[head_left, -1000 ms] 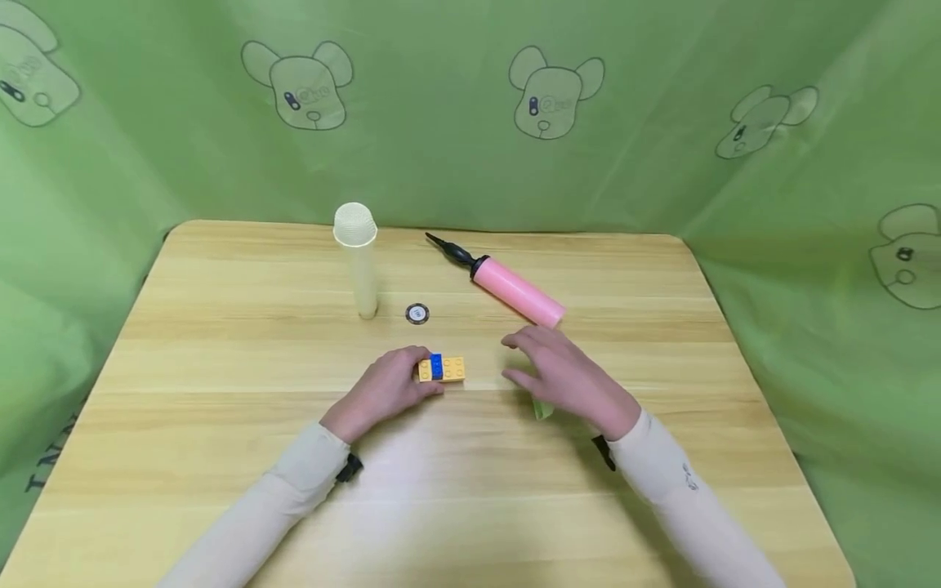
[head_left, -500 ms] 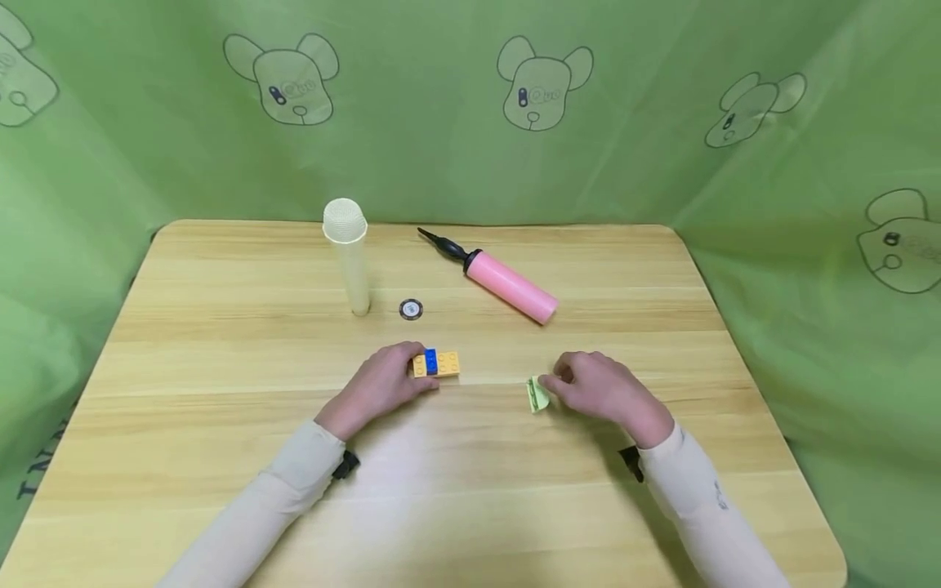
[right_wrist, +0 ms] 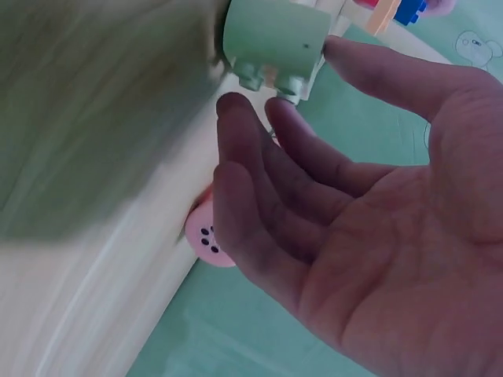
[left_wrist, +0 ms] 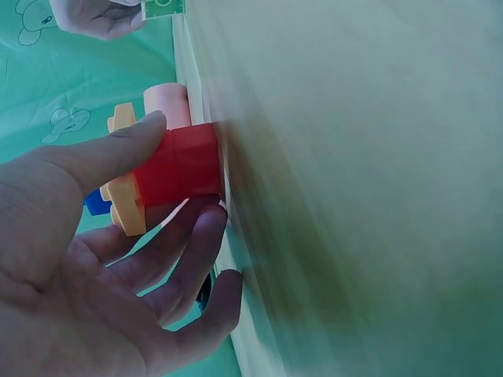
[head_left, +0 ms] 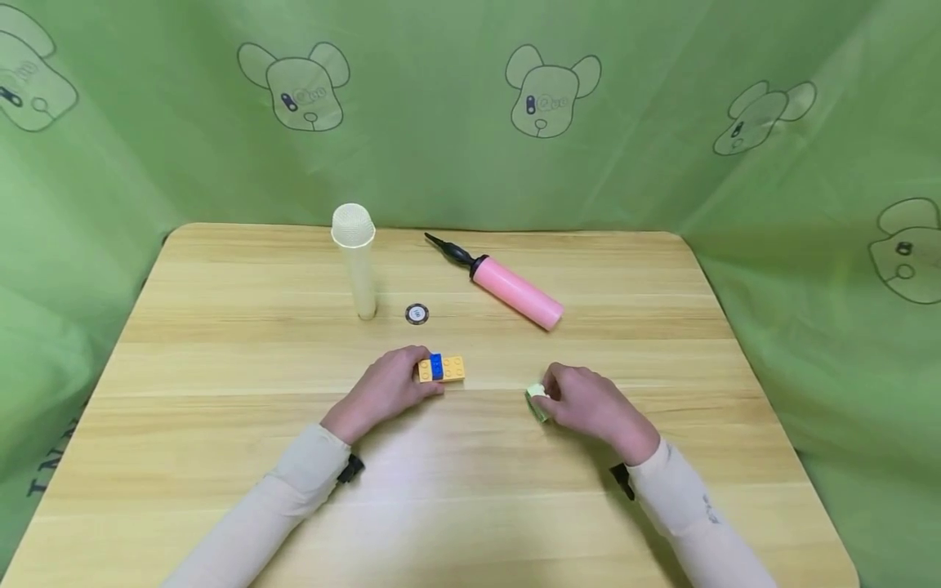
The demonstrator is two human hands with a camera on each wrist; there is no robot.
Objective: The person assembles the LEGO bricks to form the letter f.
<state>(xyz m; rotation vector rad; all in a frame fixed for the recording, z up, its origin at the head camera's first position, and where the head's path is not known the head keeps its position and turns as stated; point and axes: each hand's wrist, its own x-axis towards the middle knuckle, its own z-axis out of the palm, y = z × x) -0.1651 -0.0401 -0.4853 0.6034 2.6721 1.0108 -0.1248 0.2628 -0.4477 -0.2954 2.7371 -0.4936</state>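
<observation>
My left hand (head_left: 384, 384) grips a small stack of toy building bricks (head_left: 452, 368) on the table. A narrow blue brick (head_left: 437, 367) tops a yellow layer, and the left wrist view shows red bricks (left_wrist: 182, 163) below, with the thumb along one side and fingertips at the other. To the right, my right hand (head_left: 597, 406) pinches a pale green brick (head_left: 537, 402) between thumb and fingers. In the right wrist view the green brick (right_wrist: 275, 35) is tipped so its studs face the fingers; its far side is out of frame.
A cream microphone-shaped object (head_left: 359, 269) stands upright at the back left of the wooden table (head_left: 470, 506). Near it lies a dark-rimmed round chip (head_left: 416, 314). A pink hand pump (head_left: 518, 292) with a black nozzle lies behind the hands. Green curtains surround the table.
My right hand has come down from above the green brick and now pinches it. The green brick has turned a little. My left hand and the brick stack stay in place.
</observation>
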